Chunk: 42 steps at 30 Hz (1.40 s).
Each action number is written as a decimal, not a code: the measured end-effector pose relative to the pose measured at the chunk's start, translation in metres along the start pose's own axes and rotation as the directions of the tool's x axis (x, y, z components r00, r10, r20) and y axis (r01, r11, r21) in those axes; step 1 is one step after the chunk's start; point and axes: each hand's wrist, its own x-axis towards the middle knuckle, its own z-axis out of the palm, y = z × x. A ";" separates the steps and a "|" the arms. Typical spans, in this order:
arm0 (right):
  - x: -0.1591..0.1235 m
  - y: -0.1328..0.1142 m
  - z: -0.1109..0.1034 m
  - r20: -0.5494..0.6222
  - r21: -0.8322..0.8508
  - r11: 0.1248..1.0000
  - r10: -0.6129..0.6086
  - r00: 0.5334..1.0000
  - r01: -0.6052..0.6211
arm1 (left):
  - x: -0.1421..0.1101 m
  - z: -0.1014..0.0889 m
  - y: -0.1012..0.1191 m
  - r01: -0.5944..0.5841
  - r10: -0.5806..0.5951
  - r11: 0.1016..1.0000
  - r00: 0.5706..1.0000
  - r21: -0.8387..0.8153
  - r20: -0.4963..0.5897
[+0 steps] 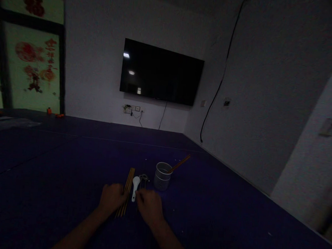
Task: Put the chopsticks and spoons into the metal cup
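Observation:
A bundle of several wooden chopsticks lies on the dark blue surface, slanting toward me. My left hand is curled over the left side of the bundle, its fingertips against the sticks. Just right of them a white soup spoon lies bowl end away from me. Beside it are shiny metal utensils, their lower ends reaching behind my right hand. That hand is closed, its thumb near the spoon's handle; what its fingers hold is hidden. A grey metal cup stands upright beyond it, with wooden chopsticks leaning out to the right.
Small white specks are scattered on the blue surface. Orange objects and a clear plastic sheet lie at the far left. A television hangs on the back wall, and a black cable runs down the right wall.

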 end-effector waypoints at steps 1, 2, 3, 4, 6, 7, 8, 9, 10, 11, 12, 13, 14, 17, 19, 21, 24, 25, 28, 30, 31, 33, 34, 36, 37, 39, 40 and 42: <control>0.000 0.000 0.000 0.006 -0.004 1.000 0.004 1.000 -0.004 | -0.001 -0.001 0.001 0.000 0.000 1.000 1.000 0.000 0.004; 0.000 0.000 0.000 0.012 -0.006 1.000 0.009 1.000 -0.009 | -0.001 -0.003 0.001 0.001 -0.001 1.000 1.000 0.000 0.009; 0.001 0.000 -0.001 0.015 -0.006 1.000 0.013 1.000 -0.012 | -0.002 -0.004 0.001 0.005 -0.005 1.000 1.000 0.000 0.013; 0.001 0.000 -0.001 0.017 -0.003 1.000 0.013 1.000 -0.013 | -0.002 -0.005 0.002 0.009 -0.009 1.000 1.000 0.002 0.016; 0.001 0.000 -0.001 0.017 0.002 1.000 0.015 1.000 -0.015 | -0.002 -0.006 0.002 0.015 -0.015 1.000 1.000 0.006 0.019; 0.001 0.001 -0.001 0.017 0.003 1.000 0.014 1.000 -0.014 | -0.002 -0.006 0.001 0.018 -0.018 1.000 1.000 0.009 0.019; 0.001 0.001 -0.001 0.017 0.004 1.000 0.013 1.000 -0.013 | -0.002 -0.007 0.001 0.020 -0.021 1.000 1.000 0.010 0.019; 0.001 0.002 0.000 0.016 0.004 1.000 0.012 1.000 -0.012 | -0.002 -0.007 0.001 0.025 -0.025 1.000 1.000 0.009 0.019; 0.001 0.002 0.000 0.014 0.004 1.000 0.011 1.000 -0.011 | -0.002 -0.007 0.001 0.029 -0.029 1.000 0.999 0.007 0.019; 0.001 0.002 0.000 0.012 0.003 1.000 0.007 1.000 -0.007 | -0.002 -0.008 0.000 0.036 -0.036 0.999 0.999 0.004 0.019; 0.001 0.003 0.001 0.008 0.000 1.000 0.004 1.000 -0.004 | -0.002 -0.008 0.000 0.044 -0.044 0.999 0.999 0.001 0.020; 0.001 0.003 0.001 0.005 -0.004 1.000 0.003 1.000 -0.003 | -0.002 -0.009 -0.001 0.049 -0.049 0.999 0.999 -0.002 0.019; 0.001 0.003 0.001 0.002 -0.008 1.000 0.004 1.000 -0.004 | -0.002 -0.009 -0.001 0.051 -0.051 0.999 0.999 -0.003 0.016; 0.001 0.002 0.002 0.003 -0.006 1.000 0.008 1.000 -0.008 | -0.001 -0.010 -0.003 0.050 -0.050 0.999 0.999 0.011 0.003; 0.002 0.002 0.001 0.003 0.003 1.000 0.009 1.000 -0.009 | 0.000 -0.008 -0.004 0.036 -0.036 0.999 0.999 0.021 -0.004; 0.002 0.001 0.001 0.003 0.010 1.000 0.013 1.000 -0.013 | 0.000 -0.007 -0.006 0.028 -0.028 0.999 0.999 0.025 -0.017; 0.002 0.001 0.000 0.019 0.008 1.000 0.021 1.000 -0.021 | 0.001 -0.005 -0.007 0.029 -0.027 0.999 0.999 0.042 -0.040; 0.002 0.001 0.000 0.023 0.007 1.000 0.022 1.000 -0.022 | 0.001 -0.004 -0.007 0.031 -0.029 0.998 0.999 0.050 -0.042; 0.001 0.001 0.000 0.018 0.013 1.000 0.017 1.000 -0.018 | 0.000 -0.005 -0.008 0.033 -0.031 0.997 0.999 0.069 -0.036; 0.001 0.001 0.000 0.014 0.019 1.000 0.010 1.000 -0.011 | 0.001 -0.005 -0.009 0.039 -0.036 0.997 0.999 0.074 -0.041; 0.001 0.001 0.000 0.015 0.019 1.000 0.008 1.000 -0.008 | 0.001 -0.006 -0.010 0.045 -0.041 0.996 0.998 0.076 -0.044; 0.001 0.001 0.000 0.014 0.013 1.000 0.009 1.000 -0.009 | 0.001 -0.005 -0.011 0.056 -0.052 0.995 0.997 0.080 -0.050; 0.001 0.000 0.000 0.013 0.009 1.000 0.011 1.000 -0.011 | 0.002 -0.005 -0.011 0.061 -0.057 0.995 0.997 0.084 -0.051; 0.001 0.000 0.000 0.016 0.008 1.000 0.010 1.000 -0.010 | 0.002 -0.005 -0.012 0.061 -0.056 0.993 0.997 0.098 -0.049; 0.001 0.000 0.000 0.018 0.008 1.000 0.010 1.000 -0.010 | 0.002 -0.004 -0.013 0.056 -0.051 0.993 0.998 0.107 -0.047; 0.001 -0.001 -0.001 0.024 0.007 1.000 0.013 1.000 -0.013 | 0.002 -0.003 -0.014 0.044 -0.039 0.991 0.998 0.122 -0.041; 0.001 -0.001 -0.002 0.025 0.005 1.000 0.015 1.000 -0.015 | 0.002 -0.003 -0.014 0.037 -0.032 0.991 0.999 0.126 -0.036; 0.000 -0.002 -0.002 0.025 0.006 1.000 0.017 1.000 -0.017 | 0.002 -0.004 -0.014 0.026 -0.024 0.992 0.999 0.127 -0.021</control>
